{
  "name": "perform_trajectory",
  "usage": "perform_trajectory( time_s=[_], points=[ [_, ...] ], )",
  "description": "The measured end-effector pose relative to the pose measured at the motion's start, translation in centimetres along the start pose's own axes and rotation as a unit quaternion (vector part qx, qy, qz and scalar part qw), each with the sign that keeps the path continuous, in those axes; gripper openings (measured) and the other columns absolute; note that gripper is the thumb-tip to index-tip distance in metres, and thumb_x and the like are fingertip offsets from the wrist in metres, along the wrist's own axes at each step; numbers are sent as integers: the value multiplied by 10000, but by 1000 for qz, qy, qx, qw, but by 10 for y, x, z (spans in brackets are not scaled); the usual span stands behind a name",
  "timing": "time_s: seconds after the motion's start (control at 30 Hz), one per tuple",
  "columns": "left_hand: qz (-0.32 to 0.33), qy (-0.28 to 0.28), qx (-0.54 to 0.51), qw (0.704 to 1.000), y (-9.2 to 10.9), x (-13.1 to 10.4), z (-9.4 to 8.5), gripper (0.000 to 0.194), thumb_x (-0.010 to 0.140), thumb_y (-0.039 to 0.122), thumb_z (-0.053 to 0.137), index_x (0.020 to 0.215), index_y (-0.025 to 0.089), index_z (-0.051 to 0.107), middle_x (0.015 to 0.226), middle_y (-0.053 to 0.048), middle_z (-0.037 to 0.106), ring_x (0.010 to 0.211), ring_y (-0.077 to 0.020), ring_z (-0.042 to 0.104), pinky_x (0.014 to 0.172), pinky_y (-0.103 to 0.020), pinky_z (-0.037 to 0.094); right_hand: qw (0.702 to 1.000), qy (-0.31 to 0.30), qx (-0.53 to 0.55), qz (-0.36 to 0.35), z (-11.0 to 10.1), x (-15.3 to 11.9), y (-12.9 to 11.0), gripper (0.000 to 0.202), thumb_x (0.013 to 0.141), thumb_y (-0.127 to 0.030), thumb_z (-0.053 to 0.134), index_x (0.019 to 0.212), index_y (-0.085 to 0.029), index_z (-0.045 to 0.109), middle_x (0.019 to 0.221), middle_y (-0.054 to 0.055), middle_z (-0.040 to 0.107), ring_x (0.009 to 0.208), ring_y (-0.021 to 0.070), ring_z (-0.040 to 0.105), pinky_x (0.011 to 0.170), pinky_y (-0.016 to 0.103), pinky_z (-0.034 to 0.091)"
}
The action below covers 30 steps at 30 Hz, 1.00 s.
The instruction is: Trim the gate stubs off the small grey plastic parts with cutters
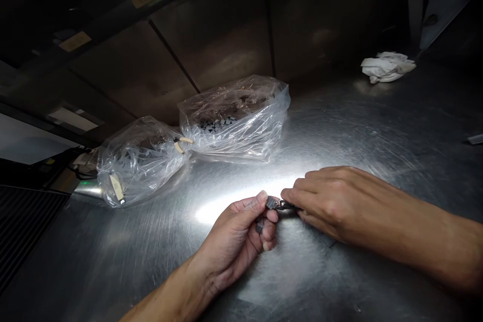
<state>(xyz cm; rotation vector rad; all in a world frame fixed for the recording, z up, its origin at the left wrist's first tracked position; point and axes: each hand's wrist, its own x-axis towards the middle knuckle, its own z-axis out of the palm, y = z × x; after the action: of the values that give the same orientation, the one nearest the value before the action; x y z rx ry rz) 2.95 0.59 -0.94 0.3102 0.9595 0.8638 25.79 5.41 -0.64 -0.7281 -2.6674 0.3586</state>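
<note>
Between thumb and fingers, my left hand (pixel 243 226) pinches a small grey ridged piece (pixel 271 203). Another dark grey piece (pixel 259 225) rests within its curled fingers. My right hand (pixel 332 201) is closed around a dark-handled metal tool (pixel 286 205), whose handles are mostly hidden under the fingers. The metal tip of the tool meets the right edge of the grey piece. Both hands are over the metal table, in front of the plastic bags.
A clear bag (pixel 241 136) with many small grey pieces stands behind my hands. Left of it lies a second clear bag (pixel 143 166), with pale-handled pliers (pixel 183 144) between them and a cream cutter (pixel 116 187) at its front. A white cloth (pixel 388 67) lies on the metal table (pixel 151 241).
</note>
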Motion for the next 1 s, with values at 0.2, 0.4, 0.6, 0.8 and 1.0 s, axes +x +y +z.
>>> perform_trajectory(
  time_s=[0.2, 0.4, 0.6, 0.8, 1.0],
  points=[
    [-1, 4, -6, 1000, 0, -1, 2, 429, 697, 388, 1075, 739, 81, 779, 654, -28, 681, 505, -62, 573, 477, -176, 486, 1000, 1, -2, -1, -1, 0, 0, 185, 967, -16, 670, 970, -201, 676, 825, -18, 679, 690, 162, 618, 655, 334, 374],
    [-6, 4, -17, 1000, 0, -2, 1, 423, 695, 376, 1077, 749, 80, 779, 675, -27, 696, 506, -58, 571, 477, -178, 491, 1000, 4, -4, 5, 0, 0, -3, 185, 976, -16, 657, 963, -200, 669, 817, -15, 669, 676, 160, 610, 636, 327, 372],
    [-3, -9, -15, 1000, 0, -1, -1, 416, 732, 383, 1058, 752, 71, 785, 636, -24, 664, 509, -60, 570, 492, -174, 496, 1000, 0, 7, 15, -1, -1, -1, 171, 1000, -34, 618, 982, -191, 683, 830, 0, 676, 687, 166, 629, 647, 326, 393],
    [-3, 0, -35, 999, 0, -1, 0, 383, 725, 326, 1065, 847, 71, 807, 741, -31, 720, 538, -57, 597, 504, -175, 519, 998, -20, 19, 59, -4, -2, 3, 169, 999, -142, 595, 1056, -179, 750, 824, 18, 695, 680, 184, 642, 648, 338, 397],
    [6, -8, -45, 999, 1, 0, 1, 328, 737, 291, 1057, 821, 89, 814, 753, -40, 733, 561, -65, 618, 516, -172, 540, 999, 9, 26, 45, 0, -2, -1, 164, 975, -148, 593, 1004, -174, 753, 785, 17, 672, 655, 172, 599, 638, 338, 370]
  ],
)
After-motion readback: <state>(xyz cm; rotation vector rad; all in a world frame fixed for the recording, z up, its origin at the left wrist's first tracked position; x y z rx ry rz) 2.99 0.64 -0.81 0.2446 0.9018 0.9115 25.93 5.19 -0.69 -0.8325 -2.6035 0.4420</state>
